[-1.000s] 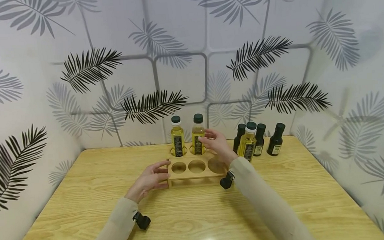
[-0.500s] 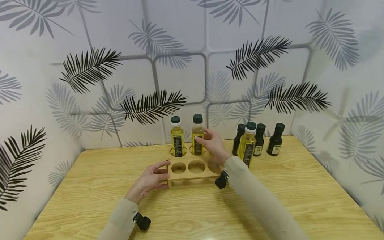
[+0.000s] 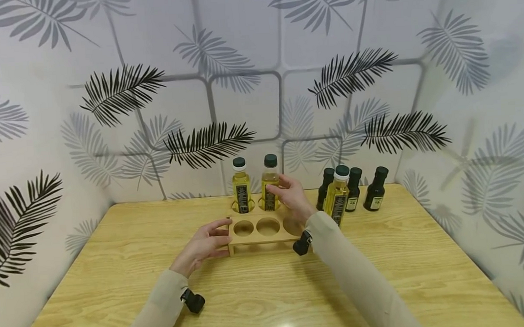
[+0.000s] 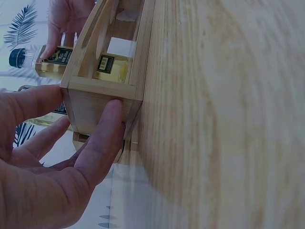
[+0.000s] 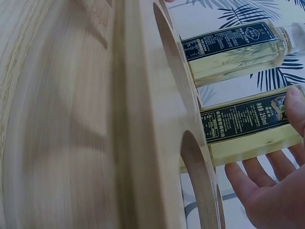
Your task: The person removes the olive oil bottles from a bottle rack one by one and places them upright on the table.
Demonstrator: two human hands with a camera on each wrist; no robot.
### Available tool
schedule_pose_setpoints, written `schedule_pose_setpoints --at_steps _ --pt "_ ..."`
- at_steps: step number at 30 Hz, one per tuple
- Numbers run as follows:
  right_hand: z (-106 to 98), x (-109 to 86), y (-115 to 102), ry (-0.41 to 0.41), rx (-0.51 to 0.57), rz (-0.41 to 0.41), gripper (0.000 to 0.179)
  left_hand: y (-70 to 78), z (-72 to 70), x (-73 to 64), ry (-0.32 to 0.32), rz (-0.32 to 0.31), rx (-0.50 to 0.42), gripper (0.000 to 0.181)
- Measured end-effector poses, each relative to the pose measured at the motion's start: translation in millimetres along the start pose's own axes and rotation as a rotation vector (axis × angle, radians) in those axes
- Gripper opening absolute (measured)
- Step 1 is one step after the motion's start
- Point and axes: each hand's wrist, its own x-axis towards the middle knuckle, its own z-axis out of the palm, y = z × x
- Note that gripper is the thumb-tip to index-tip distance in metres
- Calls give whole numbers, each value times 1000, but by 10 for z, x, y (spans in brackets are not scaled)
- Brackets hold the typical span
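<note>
My right hand [image 3: 292, 196] grips a green-capped bottle of yellow oil [image 3: 269, 202], thumb on its black label and fingers behind it. That bottle stands in a back-row hole of the two-tier wooden bottle rack [image 3: 266, 240]. Beside it, a second oil bottle [image 3: 242, 196] with a white neck ring fills the hole to the left. At the rack's left end, my left hand [image 3: 204, 243] spreads its fairly straight fingers; in the left wrist view a fingertip [image 4: 113, 110] presses the end panel [image 4: 93, 107]. Two lower front holes show open, and my right arm partly covers the third.
Right of the rack stands another yellow oil bottle [image 3: 337, 199]. Several dark bottles [image 3: 374, 192] with green caps stand behind and beside it near the table's back edge. A leaf-patterned wall [image 3: 250, 100] rises behind the wooden table [image 3: 251, 297].
My right hand has shifted slightly left and settled closer round the oil bottle in the back row. My left hand has stayed at the rack's left end.
</note>
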Motion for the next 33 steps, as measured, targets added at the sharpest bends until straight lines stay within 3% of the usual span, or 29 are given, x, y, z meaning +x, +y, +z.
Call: schedule_pose_setpoints --at_steps 10,21,33 --pt "-33 -76 -163 3 25 -66 76 -2 -4 11 7 -1 4 54" --pt "-47 -165 -281 44 106 -152 57 9 -13 20 2 -4 0 54" --pt "-153 -419 -305 70 113 -211 56 7 6 17 -1 -9 -10 55"
